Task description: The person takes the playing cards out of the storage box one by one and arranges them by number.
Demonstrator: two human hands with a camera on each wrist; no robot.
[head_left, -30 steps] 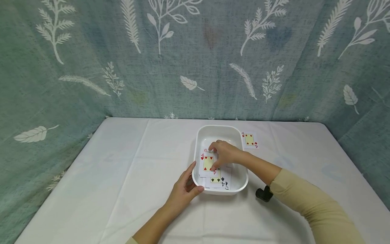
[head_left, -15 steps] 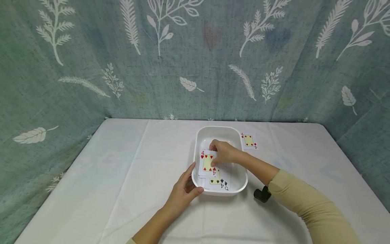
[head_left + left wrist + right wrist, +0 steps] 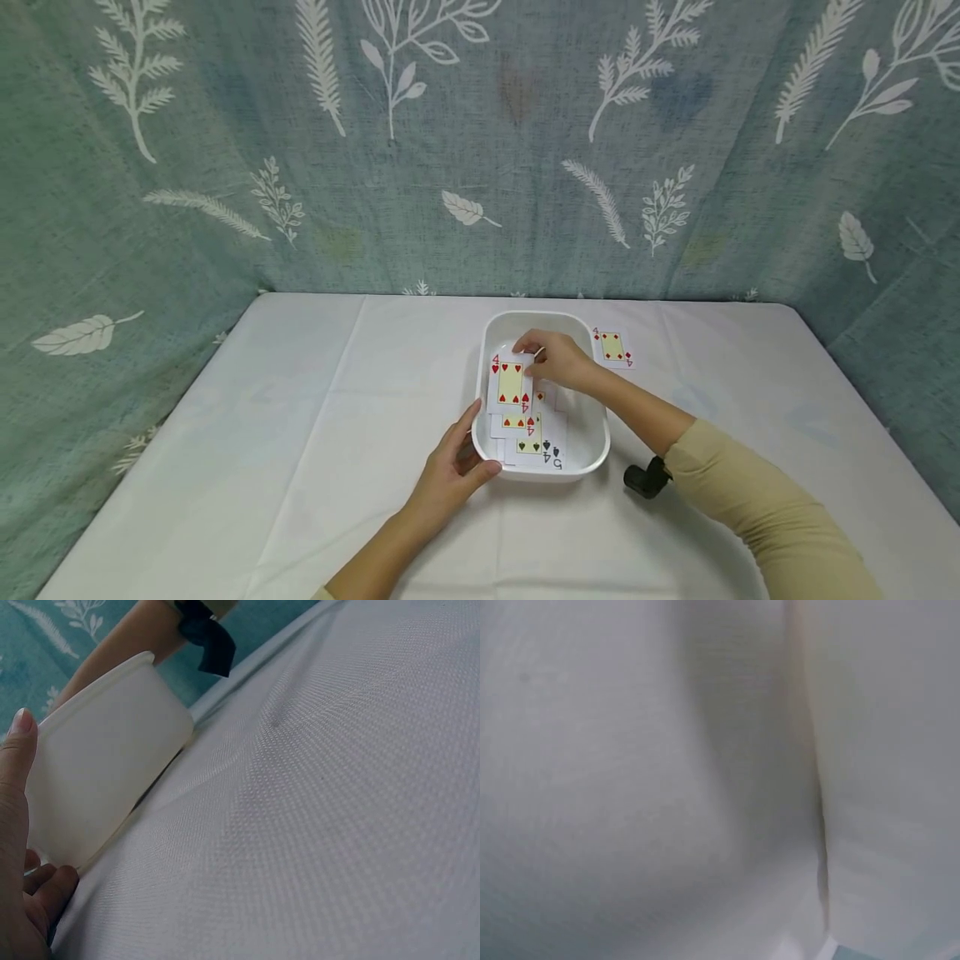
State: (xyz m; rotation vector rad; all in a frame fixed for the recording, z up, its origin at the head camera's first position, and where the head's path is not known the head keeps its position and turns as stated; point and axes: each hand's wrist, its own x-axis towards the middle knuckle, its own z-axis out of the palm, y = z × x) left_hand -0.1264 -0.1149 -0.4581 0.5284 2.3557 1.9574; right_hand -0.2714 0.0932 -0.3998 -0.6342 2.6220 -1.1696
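A white plastic tub (image 3: 604, 446) stands on the table with several overlapping playing cards in it. My right hand (image 3: 558, 360) reaches in over the right rim and pinches a four of hearts (image 3: 511, 385) by its upper right part. Below that card lies another red heart card (image 3: 513, 423), and spade cards (image 3: 553, 455) show near the tub's front. At the front left corner my left hand (image 3: 447, 467) holds the tub, thumb on the near side. In the left wrist view, curled fingers (image 3: 56, 892) touch the tub's lower edge.
A four of diamonds (image 3: 612, 347) lies on the white tablecloth (image 3: 360, 417) just outside the tub's right rim. A black wrist device (image 3: 647, 479) hangs under the right forearm. Behind the table rises a leaf-patterned green curtain (image 3: 420, 183). The right wrist view shows mostly tub wall (image 3: 892, 765) and cloth.
My right hand has drawn the four of hearts away toward the back of the tub, uncovering the heart card under it. The left hand has stayed at the tub's corner.
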